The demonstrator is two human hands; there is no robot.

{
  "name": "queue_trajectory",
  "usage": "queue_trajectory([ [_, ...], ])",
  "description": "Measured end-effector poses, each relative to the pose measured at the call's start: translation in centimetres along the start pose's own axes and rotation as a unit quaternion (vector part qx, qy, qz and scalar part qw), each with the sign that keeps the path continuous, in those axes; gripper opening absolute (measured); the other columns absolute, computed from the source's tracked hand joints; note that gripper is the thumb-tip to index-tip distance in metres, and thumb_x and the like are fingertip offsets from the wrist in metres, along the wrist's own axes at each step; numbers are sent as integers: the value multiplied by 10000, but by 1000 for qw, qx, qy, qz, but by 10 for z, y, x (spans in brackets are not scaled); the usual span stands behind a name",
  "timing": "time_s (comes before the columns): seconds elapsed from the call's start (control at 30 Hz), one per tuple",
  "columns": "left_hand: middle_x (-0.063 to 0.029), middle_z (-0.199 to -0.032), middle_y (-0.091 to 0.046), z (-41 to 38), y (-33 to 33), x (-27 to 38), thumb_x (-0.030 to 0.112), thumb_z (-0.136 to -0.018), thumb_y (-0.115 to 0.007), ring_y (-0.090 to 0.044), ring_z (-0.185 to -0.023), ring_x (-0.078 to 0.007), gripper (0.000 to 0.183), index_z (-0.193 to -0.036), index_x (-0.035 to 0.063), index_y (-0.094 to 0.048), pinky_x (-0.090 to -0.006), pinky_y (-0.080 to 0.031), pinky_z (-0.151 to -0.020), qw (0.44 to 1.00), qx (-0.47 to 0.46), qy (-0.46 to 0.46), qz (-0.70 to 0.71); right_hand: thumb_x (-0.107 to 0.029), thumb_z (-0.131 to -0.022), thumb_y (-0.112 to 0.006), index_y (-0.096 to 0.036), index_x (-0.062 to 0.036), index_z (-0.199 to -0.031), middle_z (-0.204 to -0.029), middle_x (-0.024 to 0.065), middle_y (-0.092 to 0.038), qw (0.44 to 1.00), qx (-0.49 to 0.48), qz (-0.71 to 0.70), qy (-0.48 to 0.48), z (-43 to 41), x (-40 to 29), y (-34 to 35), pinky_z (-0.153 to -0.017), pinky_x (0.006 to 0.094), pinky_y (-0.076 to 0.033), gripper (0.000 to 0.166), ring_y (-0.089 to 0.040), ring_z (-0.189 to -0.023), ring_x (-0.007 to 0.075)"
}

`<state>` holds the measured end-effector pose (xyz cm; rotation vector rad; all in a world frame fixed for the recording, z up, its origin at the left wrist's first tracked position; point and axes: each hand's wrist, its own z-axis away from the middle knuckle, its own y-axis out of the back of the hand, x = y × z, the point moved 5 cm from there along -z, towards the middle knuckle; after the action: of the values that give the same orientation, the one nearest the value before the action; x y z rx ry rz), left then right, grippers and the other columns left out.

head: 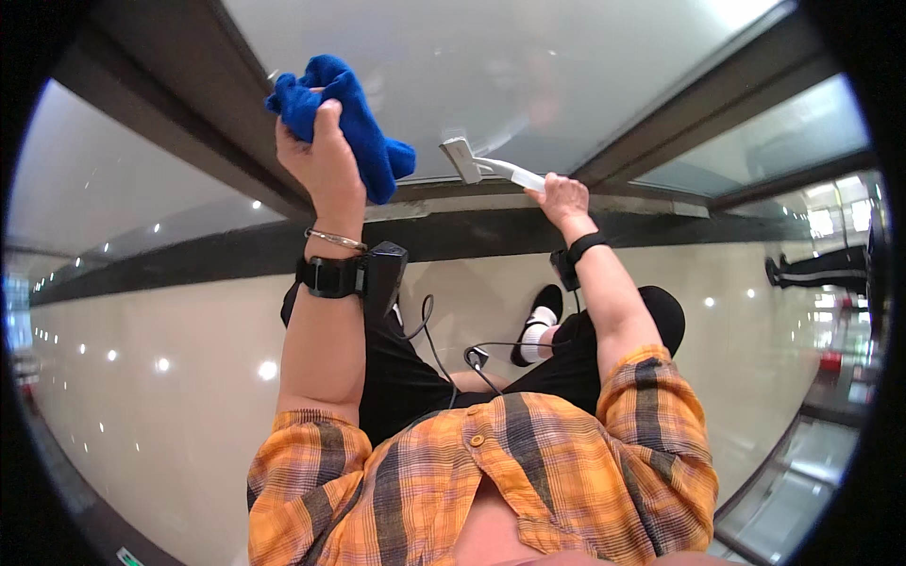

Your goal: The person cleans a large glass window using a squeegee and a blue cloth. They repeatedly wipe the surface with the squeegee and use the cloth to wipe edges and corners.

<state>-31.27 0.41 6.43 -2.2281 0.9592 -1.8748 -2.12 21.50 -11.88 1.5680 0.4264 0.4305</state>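
My left hand [322, 159] grips a bunched blue cloth [357, 131], raised in front of a large glass pane [396, 42] near its dark left frame. In my right hand [564, 198] is the handle of a white squeegee [463, 160]. The squeegee's head lies at the lower part of the pane, just above the bottom frame; whether its blade touches the glass is hard to tell. Both wrists wear black straps with small black devices, and a bracelet circles the left wrist.
Dark frame posts [708, 106] flank the pane, with more glass beyond them. A black floor strip [467, 230] runs below, along a glossy beige floor [177, 339]. Black cables [428, 325] hang between my arms over my knees. At the far right stands another person, legs visible [821, 269].
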Motion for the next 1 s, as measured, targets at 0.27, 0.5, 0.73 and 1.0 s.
queue_trajectory([
  [0.27, -9, -918, -605, 10, -35, -22, 119, -802, -642, -541, -832, -131, 157, -947, 63, -627, -303, -451, -774, 998, -43, 48, 2, -546, -797, -654, -697, -84, -876, -816, 147, -700, 984, 45, 127, -113, 29, 138, 117, -681, 416, -557, 470, -692, -786, 313],
  [0.5, -7, -928, -587, 24, -37, -56, 111, -828, -618, -512, -817, -118, 160, -969, 35, -619, -289, -434, -760, 995, -90, -23, -22, -532, -808, -631, -672, -2, -926, -861, 204, -688, 963, 129, 48, -233, 83, 160, 162, -771, 443, -523, 545, -671, -852, 358],
  [0.73, -78, -921, -615, 19, -33, -54, 70, -797, -619, -562, -849, -190, 219, -1001, -1, -581, -345, -446, -837, 991, -102, -47, -77, -285, -833, -707, -567, 25, -997, -816, 108, -654, 869, 212, -436, -100, 88, 73, 206, -596, 304, -511, 378, -629, -660, 161],
  [1.0, -64, -905, -589, 18, -30, -43, 51, -793, -605, -556, -839, -183, 200, -986, 8, -574, -339, -449, -824, 991, -115, -31, -57, -406, -914, -606, -602, -9, -932, -645, 38, -596, 809, 307, -500, 46, 7, 0, 362, -513, 255, -449, 397, -556, -547, 93],
])
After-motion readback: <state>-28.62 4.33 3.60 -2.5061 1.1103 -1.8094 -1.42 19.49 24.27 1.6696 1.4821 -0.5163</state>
